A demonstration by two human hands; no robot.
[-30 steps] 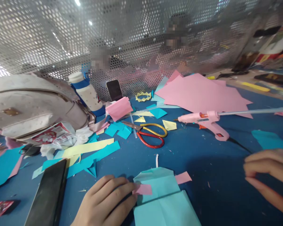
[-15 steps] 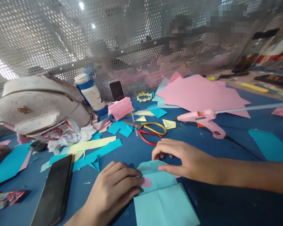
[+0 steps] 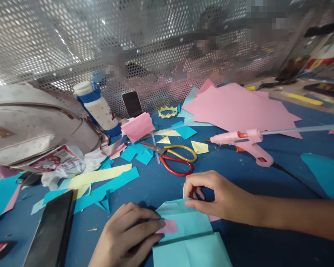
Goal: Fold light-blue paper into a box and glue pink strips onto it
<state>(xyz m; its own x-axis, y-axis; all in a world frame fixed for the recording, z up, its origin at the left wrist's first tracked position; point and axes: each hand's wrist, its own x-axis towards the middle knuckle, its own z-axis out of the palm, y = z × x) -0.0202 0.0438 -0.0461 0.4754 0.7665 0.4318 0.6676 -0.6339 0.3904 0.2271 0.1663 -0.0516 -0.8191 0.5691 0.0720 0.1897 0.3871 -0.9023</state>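
A folded light blue paper lies low in the view, creased across its middle, its top flap raised toward the back. My left hand is at its left edge, fingertips closed over the end of a small pink paper strip that lies across the blue paper. At the top edge my right hand pinches the flap between thumb and curled fingers. Pink paper peeks out under the right side. Scissors with one yellow and one red handle lie open beyond my hands.
A pink glue gun with a cord lies right of the scissors. Pink sheets are stacked behind it. At left are a dark phone, paper scraps, a backpack and a bottle. A perforated metal panel stands behind.
The view has shifted, so the things at left sit farther left. My right hand's fingers have curled in more at the flap. The left hand remains by the pink strip.
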